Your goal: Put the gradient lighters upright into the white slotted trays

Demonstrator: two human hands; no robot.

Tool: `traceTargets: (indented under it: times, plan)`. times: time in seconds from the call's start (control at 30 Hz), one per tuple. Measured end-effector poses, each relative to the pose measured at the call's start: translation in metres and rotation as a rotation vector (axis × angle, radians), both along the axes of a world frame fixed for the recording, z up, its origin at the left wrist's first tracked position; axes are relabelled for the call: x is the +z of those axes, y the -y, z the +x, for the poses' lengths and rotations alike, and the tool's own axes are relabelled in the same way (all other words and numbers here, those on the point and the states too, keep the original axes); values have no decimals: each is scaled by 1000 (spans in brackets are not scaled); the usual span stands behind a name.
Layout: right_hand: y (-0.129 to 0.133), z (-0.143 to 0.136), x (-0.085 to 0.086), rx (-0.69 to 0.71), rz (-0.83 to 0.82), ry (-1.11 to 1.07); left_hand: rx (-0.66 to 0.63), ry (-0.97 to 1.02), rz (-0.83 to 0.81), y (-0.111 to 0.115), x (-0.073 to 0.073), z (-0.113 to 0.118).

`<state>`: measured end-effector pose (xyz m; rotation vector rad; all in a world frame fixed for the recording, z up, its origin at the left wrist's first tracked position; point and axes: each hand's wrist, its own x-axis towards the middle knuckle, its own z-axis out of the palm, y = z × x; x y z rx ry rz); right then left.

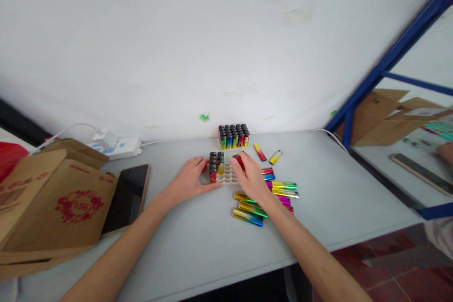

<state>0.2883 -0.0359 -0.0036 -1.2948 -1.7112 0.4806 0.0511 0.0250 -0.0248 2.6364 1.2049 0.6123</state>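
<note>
A pale tray with round holes (228, 177) lies on the grey table, with several black-topped lighters (213, 170) upright in its left columns. My left hand (191, 177) rests at the tray's left side, thumb and fingers apart around its edge. Over the tray's right part, my right hand (247, 174) pinches a red lighter (239, 161). Behind the tray stands a block of upright lighters (233, 136) in several colours. Loose shiny lighters (249, 217) lie in a pile beside and below my right hand, partly hidden by it. Two more, one red and yellow (260, 152) and one yellow (275, 157), lie farther back.
On the left are a cardboard box (67, 203), a dark phone (127, 196) and a white power strip (123, 147). A blue metal frame (375, 73) stands at the right, with another box (380, 115) and a person's hand (446, 153) beyond it.
</note>
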Motion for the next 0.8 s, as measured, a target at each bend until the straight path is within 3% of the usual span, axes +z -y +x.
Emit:
traceTargets:
  times: [0.23, 0.43, 0.53, 0.7, 0.8]
  plan:
    - [-1, 6, -2, 130, 46, 244, 5, 30, -30, 4, 5, 2]
    - [-4, 4, -9, 135, -33, 126, 11, 1, -13, 4, 3, 2]
    - [-5, 2, -12, 170, -31, 230, 0, -7, -14, 5, 2, 2]
    - [-6, -7, -11, 92, 57, 479, 0, -19, -8, 4, 2, 3]
    - [-4, -3, -2, 67, 69, 509, 4, -22, -11, 4, 1, 3]
